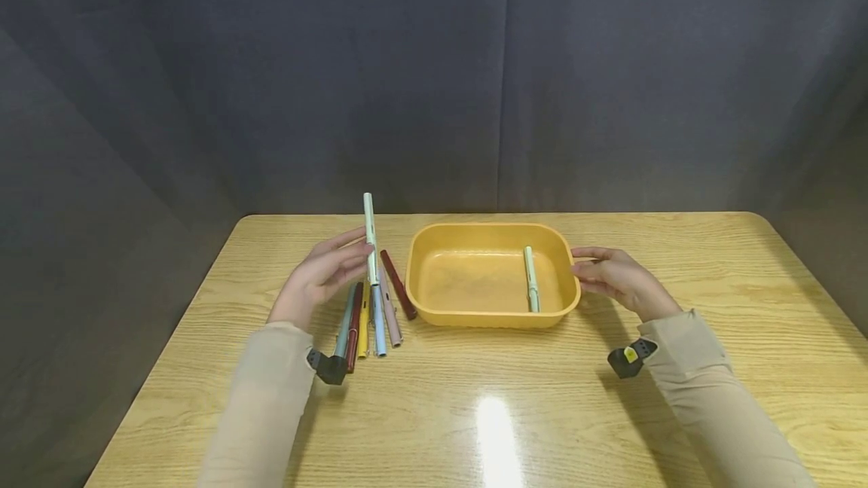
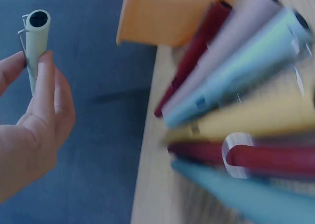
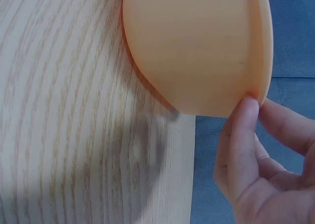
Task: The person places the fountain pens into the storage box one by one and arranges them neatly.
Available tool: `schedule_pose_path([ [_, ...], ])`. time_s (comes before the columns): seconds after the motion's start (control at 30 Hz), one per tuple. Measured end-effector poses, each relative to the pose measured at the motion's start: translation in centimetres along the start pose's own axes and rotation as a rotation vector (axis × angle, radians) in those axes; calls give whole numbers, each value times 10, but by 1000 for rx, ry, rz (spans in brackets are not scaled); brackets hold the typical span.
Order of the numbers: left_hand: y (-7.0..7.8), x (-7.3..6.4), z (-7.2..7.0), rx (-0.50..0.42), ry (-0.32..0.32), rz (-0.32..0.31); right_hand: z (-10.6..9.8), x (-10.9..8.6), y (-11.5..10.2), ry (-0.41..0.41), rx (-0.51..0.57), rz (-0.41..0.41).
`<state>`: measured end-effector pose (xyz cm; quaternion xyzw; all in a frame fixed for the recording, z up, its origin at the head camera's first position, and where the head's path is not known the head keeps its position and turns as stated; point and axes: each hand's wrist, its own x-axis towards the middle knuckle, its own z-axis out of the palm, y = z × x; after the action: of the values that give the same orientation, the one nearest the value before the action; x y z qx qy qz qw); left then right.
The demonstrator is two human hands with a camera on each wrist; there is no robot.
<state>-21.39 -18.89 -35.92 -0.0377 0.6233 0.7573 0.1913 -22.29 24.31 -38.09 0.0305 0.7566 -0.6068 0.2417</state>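
Pale green, the raised pen [image 1: 369, 224] is pinched by the left hand [image 1: 324, 269] just left of the orange tray [image 1: 488, 318], whose rim is apparently pinched by the right hand [image 1: 620, 281]. Carrying is judged the step in hand; clearance over the rim is called for next.

Your head cam's fairly crisp: light from above puts white glare on the pale wood-grain tabletop [image 1: 420, 413] & shadows beside your beige cloth sleeves [image 1: 251, 405]; dark-grey fabric backdrop [image 1: 407, 81] stays dim. L wrist cam: multicoloured slim tube-shaped pens [image 2: 231, 73] blurred. R wrist cam: rounded orange plastic tray [image 3: 192, 47] softly lit, broad soft shadow alongside.
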Motion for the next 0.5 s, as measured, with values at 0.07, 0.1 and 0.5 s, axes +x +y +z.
schedule_pose_path([
  [0.07, 1, 4, 8, -16, -4, -2, 0, 1, 1, -1, 6, -2],
  [0.1, 2, 6, 12, -19, -9, -1, 1, 1, 1, 0, 7, -2],
  [0.5, -1, 28, 62, 5, -20, -4, 3, 1, 1, 0, 18, -9],
])
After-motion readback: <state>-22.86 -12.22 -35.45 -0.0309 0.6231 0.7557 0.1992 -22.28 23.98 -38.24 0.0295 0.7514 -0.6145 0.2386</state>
